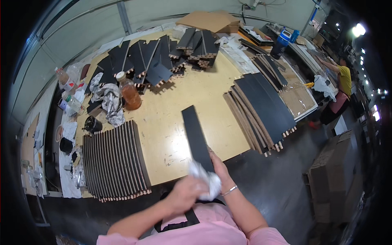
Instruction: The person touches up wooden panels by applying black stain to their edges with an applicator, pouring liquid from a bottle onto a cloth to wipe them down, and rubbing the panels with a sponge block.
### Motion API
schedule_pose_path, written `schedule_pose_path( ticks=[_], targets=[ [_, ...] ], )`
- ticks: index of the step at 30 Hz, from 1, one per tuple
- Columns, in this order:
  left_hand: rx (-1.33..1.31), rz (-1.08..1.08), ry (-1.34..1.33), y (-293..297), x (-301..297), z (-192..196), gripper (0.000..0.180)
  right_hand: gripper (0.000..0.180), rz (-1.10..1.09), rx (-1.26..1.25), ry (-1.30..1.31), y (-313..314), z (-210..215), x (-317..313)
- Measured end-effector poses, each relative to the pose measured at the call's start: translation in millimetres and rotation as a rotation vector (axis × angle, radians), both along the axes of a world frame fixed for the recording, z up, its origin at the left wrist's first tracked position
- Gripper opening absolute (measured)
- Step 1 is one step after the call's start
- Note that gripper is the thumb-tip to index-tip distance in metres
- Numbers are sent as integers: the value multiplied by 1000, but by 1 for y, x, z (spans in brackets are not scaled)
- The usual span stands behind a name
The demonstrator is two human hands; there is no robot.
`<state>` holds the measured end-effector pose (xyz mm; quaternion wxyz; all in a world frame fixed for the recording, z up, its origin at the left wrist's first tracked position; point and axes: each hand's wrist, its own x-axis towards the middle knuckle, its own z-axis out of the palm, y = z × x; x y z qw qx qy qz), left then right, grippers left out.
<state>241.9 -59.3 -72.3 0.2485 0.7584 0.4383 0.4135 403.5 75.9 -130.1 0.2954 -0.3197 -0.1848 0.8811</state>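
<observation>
A dark flat wooden slat (197, 136) points away from my body, its far end over the table. My right hand (220, 169), with a bracelet at the wrist, grips the slat's near right edge. In my left hand (188, 191) a crumpled white cloth (207, 177) is bunched against the near end of the slat, hiding that end. The left hand is slightly blurred. To the left stands a tight row of slats on edge (114, 159), with pale dowels at their near ends. At the right lies a stack of wide dark slats (261, 106), also with dowels.
Loose dark slats (149, 57) are heaped at the back of the yellowish table (163, 151). A bottle of amber liquid (130, 94), a stained rag (110, 102) and a black pot (93, 124) stand at left. Cardboard boxes (332, 175) sit on the right-hand floor; another person (345, 79) works beyond.
</observation>
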Motion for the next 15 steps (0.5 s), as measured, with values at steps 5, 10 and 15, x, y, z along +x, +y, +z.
schedule_pose_path(
  ticks=[5,10,15],
  targets=[
    [-752,366,-684,-22,-11,13,46,63,90,193,-72,32,8,56],
    [19,187,115,38,41,54,41,49,-38,120,-3,-4,31,33],
    [244,547,178,110,-32,10,41,44,347,14,191,-29,32,44]
  ],
)
